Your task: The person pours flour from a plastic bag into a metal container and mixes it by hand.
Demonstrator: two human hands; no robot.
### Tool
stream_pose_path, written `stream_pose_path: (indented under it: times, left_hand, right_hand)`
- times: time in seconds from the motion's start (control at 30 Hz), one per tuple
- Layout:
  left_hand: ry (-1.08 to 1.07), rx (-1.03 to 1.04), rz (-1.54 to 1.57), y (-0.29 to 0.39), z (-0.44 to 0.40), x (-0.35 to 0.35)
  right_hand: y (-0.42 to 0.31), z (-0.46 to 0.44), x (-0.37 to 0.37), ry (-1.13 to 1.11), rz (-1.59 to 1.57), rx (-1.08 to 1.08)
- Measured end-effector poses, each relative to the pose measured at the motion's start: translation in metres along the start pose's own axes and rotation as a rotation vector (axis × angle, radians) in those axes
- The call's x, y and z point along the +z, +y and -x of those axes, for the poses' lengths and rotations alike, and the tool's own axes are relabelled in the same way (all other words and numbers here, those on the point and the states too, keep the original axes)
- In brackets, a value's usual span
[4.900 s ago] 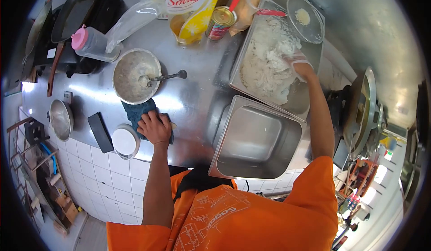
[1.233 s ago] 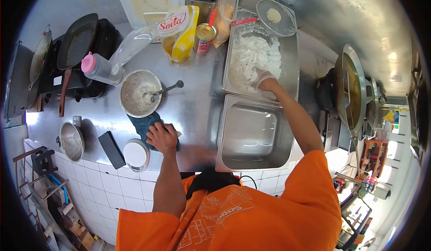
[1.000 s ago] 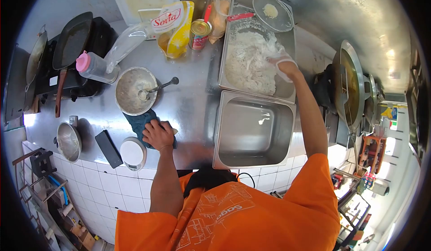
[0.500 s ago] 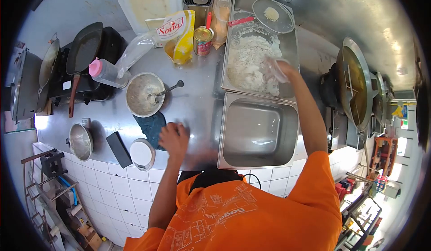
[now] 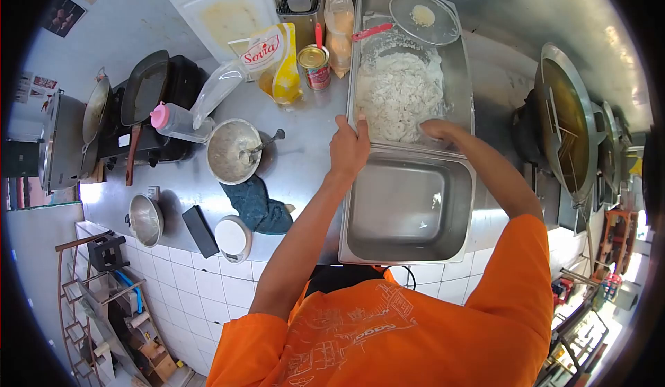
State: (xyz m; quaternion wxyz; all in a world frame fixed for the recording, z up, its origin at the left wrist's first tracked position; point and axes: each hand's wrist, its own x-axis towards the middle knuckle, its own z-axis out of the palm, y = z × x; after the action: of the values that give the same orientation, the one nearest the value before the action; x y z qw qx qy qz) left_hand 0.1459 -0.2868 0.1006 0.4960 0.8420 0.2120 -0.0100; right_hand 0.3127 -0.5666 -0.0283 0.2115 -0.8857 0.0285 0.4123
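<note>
My left hand [image 5: 348, 144] is at the front left corner of a deep steel tray [image 5: 465, 89], thumb at the inner side of the rim and fingers outside it, gripping it. White, clumpy flour [image 5: 402, 89] fills much of the tray. My right hand [image 5: 442, 130] reaches into the flour near the tray's front right; its fingertips are hidden there. At the tray's far end are a round mesh strainer [image 5: 440, 30] with pale crumbs on it and a red-handled tool [image 5: 373, 31].
An unfilled steel pan [image 5: 409, 207] sits in front of the tray. To the left are a batter bowl [image 5: 228, 151] with a spoon, a dark cloth [image 5: 256, 207], a white scale [image 5: 233, 238] and a yellow pouch [image 5: 280, 68]. A large wok [image 5: 568, 117] of oil stands right.
My left hand has left the dark cloth and moved right to the tray's rim. My right hand has come down toward the tray's front edge, into the flour.
</note>
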Motion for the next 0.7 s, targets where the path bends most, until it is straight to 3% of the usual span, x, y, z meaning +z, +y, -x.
stream_pose_path:
  times: [0.1,0.2,0.3,0.4,0.5,0.6,0.7]
  left_hand:
    - [0.087,0.011,-0.083,0.0,0.004,0.008]
    - [0.101,0.046,-0.177,-0.007,0.003,0.012]
    - [0.083,0.025,-0.174,-0.006,0.003,0.011]
    - [0.084,0.016,-0.176,-0.006,0.002,0.01]
    - [0.036,-0.021,-0.144,-0.003,0.005,0.009]
    - [0.045,-0.01,-0.13,-0.009,0.002,0.013]
    - [0.033,-0.018,-0.096,-0.002,0.005,0.007]
  right_hand:
    - [-0.047,0.037,-0.001,-0.343,-0.549,0.076]
    - [-0.069,0.011,0.024,-0.364,-0.854,0.07]
    - [-0.105,0.019,0.038,-0.598,-1.151,0.05]
    - [-0.15,0.08,0.021,-0.384,-1.418,-0.03]
    - [-0.128,0.053,0.001,-0.449,-1.642,-0.359]
    - [-0.125,0.083,-0.036,-0.224,-1.374,-0.258]
    - [-0.079,0.073,-0.023,-0.245,-0.647,-0.387]
